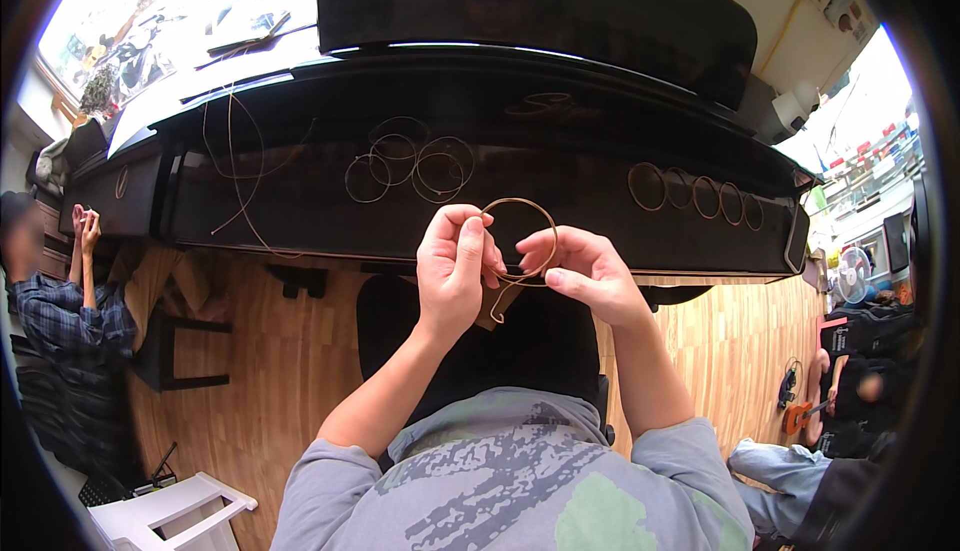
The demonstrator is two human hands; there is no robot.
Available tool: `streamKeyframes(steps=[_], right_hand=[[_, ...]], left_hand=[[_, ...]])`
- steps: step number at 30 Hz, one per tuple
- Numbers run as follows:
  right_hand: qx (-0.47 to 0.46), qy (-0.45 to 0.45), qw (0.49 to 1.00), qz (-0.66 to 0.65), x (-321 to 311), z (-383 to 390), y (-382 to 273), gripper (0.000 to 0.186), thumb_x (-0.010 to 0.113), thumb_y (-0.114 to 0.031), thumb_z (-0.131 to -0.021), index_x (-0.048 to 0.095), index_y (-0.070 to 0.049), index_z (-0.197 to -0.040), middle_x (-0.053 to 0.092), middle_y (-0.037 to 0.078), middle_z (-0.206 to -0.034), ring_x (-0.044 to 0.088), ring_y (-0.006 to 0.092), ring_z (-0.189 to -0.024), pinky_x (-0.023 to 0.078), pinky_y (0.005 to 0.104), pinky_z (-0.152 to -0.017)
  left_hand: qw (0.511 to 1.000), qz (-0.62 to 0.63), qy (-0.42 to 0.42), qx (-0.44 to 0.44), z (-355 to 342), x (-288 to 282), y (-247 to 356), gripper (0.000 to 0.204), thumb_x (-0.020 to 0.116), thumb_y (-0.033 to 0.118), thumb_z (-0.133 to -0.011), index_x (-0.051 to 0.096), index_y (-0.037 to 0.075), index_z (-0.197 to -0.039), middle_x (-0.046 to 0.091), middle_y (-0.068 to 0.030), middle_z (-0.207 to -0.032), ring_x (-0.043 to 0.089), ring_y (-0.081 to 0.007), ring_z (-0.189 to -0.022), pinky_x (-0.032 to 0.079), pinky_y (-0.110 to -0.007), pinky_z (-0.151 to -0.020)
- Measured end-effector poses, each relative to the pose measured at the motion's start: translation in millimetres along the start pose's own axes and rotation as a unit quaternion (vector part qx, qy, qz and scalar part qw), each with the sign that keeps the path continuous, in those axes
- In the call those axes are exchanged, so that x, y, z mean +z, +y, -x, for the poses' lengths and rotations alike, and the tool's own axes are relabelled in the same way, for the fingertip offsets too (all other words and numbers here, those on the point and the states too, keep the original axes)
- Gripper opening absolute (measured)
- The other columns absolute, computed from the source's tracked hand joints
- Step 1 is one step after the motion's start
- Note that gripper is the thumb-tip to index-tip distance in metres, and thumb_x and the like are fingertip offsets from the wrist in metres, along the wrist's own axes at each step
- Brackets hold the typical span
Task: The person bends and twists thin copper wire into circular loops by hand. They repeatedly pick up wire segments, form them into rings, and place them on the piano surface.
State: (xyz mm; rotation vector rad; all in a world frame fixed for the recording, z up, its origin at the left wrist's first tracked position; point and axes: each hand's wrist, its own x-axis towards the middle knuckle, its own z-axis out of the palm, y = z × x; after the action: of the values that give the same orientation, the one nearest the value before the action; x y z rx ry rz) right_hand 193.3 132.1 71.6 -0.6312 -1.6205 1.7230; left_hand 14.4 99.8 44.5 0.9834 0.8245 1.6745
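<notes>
In the head view, the left hand (460, 261) pinches a gold-coloured wire coil (521, 200) between thumb and fingers, just above the near edge of a glossy black surface (570, 166). The right hand (590, 276) is partly curled about the coil's right side; whether it grips cannot be told. A curled end hangs below. On the surface, silvery coils (415, 161) lie left of centre, a loose strand (263, 146) farther left, and bronze coils (718, 199) in a row at right.
</notes>
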Motion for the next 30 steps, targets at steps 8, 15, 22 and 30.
streamKeyframes(steps=[8, 15, 22, 30], right_hand=[[0.027, 0.022, 0.995, -0.090, 5.3, 4.1, 14.7, 0.012, 0.062, 0.003, -0.083, 0.061, 0.000, -0.095, 0.065, 0.005, -0.090, 0.063, 0.0115, -0.085, 0.051, 0.0255, -0.080], [0.021, 0.038, 0.997, 0.062, 18.9, 3.5, 3.3, 0.012, 0.066, 0.000, -0.081, 0.063, -0.001, -0.093, 0.065, 0.002, -0.087, 0.059, 0.0075, -0.077, 0.048, 0.0220, -0.068], [-0.008, 0.118, 0.993, -0.017, 19.0, 5.2, 9.6, 0.007, 0.064, -0.004, -0.087, 0.060, 0.000, -0.092, 0.066, 0.005, -0.083, 0.065, 0.0111, -0.083, 0.051, 0.0241, -0.075], [-0.050, 0.170, 0.980, -0.088, 22.4, 5.0, 13.9, 0.006, 0.061, -0.004, -0.089, 0.057, -0.003, -0.094, 0.060, 0.001, -0.079, 0.060, 0.0070, -0.075, 0.049, 0.0209, -0.069]], left_hand=[[1.000, 0.007, -0.005, -0.019, 3.4, -0.8, 1.8, 0.016, 0.046, 0.019, -0.100, 0.052, 0.004, -0.100, 0.047, 0.0013, -0.063, 0.051, -0.0072, -0.053, 0.041, -0.018, -0.045], [1.000, -0.003, 0.013, 0.016, 6.6, -0.4, -0.6, 0.015, 0.046, 0.018, -0.100, 0.051, 0.004, -0.101, 0.048, 0.0012, -0.063, 0.051, -0.0064, -0.052, 0.040, -0.018, -0.044], [0.999, -0.015, -0.022, -0.040, 10.2, 1.3, 9.1, 0.027, 0.049, 0.010, -0.097, 0.047, 0.000, -0.122, 0.060, -0.0048, -0.079, 0.059, -0.0080, -0.063, 0.049, -0.020, -0.056], [0.994, -0.032, -0.055, -0.088, 15.5, -6.6, 17.5, 0.029, 0.054, 0.001, -0.092, 0.051, -0.001, -0.121, 0.065, -0.0111, -0.095, 0.061, -0.0082, -0.064, 0.053, -0.021, -0.058]])
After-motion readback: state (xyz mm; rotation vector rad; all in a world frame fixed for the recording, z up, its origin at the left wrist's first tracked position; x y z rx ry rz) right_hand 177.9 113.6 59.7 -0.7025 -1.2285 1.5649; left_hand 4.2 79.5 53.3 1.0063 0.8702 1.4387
